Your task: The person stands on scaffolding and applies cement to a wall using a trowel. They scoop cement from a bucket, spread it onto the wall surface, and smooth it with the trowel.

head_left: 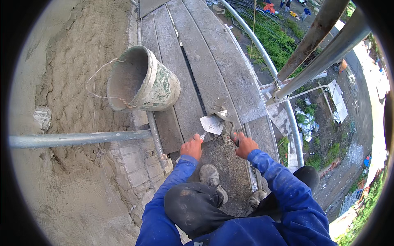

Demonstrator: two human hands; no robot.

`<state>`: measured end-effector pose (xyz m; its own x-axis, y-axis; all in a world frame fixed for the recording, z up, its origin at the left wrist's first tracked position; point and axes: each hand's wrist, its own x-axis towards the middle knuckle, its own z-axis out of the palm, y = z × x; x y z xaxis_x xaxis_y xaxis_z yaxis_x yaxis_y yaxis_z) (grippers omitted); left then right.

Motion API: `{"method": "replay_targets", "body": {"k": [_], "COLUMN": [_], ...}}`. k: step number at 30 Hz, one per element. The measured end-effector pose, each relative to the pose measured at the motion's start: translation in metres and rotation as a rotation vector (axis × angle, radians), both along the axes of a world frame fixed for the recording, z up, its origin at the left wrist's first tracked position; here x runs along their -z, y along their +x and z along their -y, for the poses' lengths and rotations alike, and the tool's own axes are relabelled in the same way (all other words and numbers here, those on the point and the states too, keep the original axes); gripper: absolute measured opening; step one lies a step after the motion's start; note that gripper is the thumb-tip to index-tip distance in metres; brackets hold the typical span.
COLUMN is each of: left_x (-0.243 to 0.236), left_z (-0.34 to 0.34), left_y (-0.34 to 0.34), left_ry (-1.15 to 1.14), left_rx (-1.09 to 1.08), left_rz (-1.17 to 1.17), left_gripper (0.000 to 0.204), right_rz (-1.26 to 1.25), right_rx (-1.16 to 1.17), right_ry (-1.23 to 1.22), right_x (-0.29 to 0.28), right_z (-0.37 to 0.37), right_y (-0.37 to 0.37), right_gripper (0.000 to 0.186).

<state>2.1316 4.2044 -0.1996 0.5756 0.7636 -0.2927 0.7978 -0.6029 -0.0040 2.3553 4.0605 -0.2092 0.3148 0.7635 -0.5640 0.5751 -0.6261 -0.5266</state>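
Hands (191,148) grip what seem to be trowels (211,124)

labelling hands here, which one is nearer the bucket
Left. The left hand is below and right of the bucket in the picture; the right hand is farther right.

Left fingers (197,139) by pale blade (212,124), right fingers (241,137) around dark handle (235,140) — planks (205,57), stained bucket (162,89)
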Motion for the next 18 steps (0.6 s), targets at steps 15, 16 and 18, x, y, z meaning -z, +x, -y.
{"method": "replay_targets", "body": {"k": [15,16,18], "left_x": [-0.007,-0.005,-0.002], "left_z": [0.001,0.002,0.006], "left_y": [-0.007,-0.007,-0.009], "left_ry": [0.115,0.132,0.148], "left_rx": [0.003,0.018,0.028], "left_rz": [-0.043,-0.039,-0.044], "left_gripper": [0.023,0.021,0.021], "right_rz": [-0.011,-0.048,-0.029], "right_rx": [0.004,0.006,0.021], "right_ry": [-0.027,-0.054,-0.042], "right_x": [-0.036,-0.046,-0.025], "right_z": [0.025,0.041,0.044], "right_y": [-0.023,-0.033,-0.028], "right_gripper": [0.039,0.039,0.039]}}
